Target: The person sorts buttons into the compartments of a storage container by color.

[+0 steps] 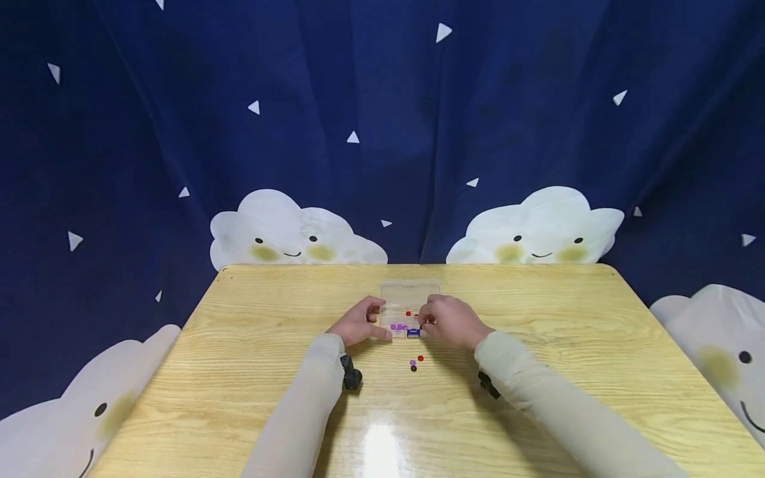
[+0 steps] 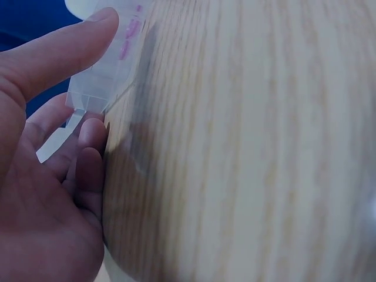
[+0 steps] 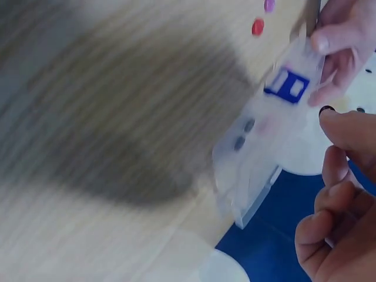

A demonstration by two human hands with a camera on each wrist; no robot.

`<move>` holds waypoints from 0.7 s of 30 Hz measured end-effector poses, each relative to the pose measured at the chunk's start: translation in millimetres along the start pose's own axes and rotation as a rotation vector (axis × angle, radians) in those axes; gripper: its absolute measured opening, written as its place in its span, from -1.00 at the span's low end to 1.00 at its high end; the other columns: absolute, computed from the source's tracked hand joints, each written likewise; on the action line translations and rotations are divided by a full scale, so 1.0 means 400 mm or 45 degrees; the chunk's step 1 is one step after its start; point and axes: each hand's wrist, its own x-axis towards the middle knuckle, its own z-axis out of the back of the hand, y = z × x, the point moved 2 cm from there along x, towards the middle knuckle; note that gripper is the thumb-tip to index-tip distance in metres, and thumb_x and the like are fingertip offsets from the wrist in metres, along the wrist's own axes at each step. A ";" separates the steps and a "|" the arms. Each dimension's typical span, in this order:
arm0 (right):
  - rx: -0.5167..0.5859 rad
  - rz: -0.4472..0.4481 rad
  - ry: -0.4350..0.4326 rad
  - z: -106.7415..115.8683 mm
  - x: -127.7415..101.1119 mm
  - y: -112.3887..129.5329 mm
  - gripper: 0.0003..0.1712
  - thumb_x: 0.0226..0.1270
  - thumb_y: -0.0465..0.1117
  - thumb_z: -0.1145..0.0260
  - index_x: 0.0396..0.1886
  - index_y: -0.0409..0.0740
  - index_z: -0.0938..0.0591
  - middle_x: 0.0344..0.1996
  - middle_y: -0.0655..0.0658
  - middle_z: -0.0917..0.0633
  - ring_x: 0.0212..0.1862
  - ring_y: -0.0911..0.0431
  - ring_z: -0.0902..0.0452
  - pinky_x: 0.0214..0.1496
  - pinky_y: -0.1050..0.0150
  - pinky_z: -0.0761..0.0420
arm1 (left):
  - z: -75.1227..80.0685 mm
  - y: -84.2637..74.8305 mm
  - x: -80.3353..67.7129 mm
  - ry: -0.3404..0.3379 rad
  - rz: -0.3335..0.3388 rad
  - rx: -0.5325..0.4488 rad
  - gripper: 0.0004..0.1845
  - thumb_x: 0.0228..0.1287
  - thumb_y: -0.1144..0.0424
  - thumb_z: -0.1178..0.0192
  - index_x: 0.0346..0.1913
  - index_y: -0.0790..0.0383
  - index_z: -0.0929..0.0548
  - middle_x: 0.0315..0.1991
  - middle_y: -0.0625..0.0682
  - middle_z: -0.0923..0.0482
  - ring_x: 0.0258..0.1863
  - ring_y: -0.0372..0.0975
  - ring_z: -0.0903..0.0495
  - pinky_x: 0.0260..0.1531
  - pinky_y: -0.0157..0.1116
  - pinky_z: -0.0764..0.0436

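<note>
A clear plastic box (image 1: 387,318) with its lid raised at the back stands on the table, a blue label (image 1: 414,332) on its front. Purple discs (image 1: 397,326) lie in its left part, a red disc (image 1: 408,313) farther back, and dark discs (image 3: 239,143) show through its wall in the right wrist view. My left hand (image 1: 357,323) holds the box at its left side, thumb along the front and fingers behind. Over the right part of the box, my right hand (image 1: 449,320) pinches a small black disc (image 3: 326,109) at its fingertips.
In front of the box, a red disc (image 1: 421,358), a purple disc (image 1: 412,363) and a black disc (image 1: 414,369) lie loose on the wooden table (image 1: 239,398). Behind the table hangs a dark blue curtain (image 1: 382,86) with clouds and white triangles.
</note>
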 end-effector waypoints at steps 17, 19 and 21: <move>-0.047 -0.063 -0.046 0.053 0.004 -0.048 -0.92 0.18 -0.32 -0.41 -0.43 -0.06 -0.76 -0.44 -0.01 -0.65 -0.39 0.17 -0.52 -0.29 0.23 -0.58 | -0.002 -0.012 -0.013 -0.005 0.020 0.010 -0.18 0.05 0.33 -0.50 0.40 0.15 -0.38 0.24 0.12 -0.39 0.05 -0.12 -0.37 0.12 -0.16 -0.42; -0.049 -0.080 -0.033 0.053 0.007 -0.052 -0.92 0.19 -0.32 -0.40 -0.42 -0.06 -0.77 -0.44 -0.01 -0.65 -0.39 0.16 -0.51 -0.28 0.21 -0.58 | -0.002 -0.011 -0.014 -0.005 0.025 0.017 -0.18 0.05 0.32 -0.50 0.40 0.13 -0.38 0.25 0.11 -0.39 0.07 -0.11 -0.38 0.14 -0.15 -0.42; -0.057 -0.103 -0.027 0.055 0.009 -0.055 -0.92 0.19 -0.32 -0.39 -0.42 -0.06 -0.77 -0.44 -0.01 -0.65 -0.37 0.15 -0.52 -0.26 0.19 -0.59 | -0.003 -0.011 -0.012 -0.002 0.025 0.015 -0.18 0.04 0.31 -0.51 0.41 0.13 -0.37 0.26 0.11 -0.39 0.09 -0.11 -0.38 0.17 -0.14 -0.42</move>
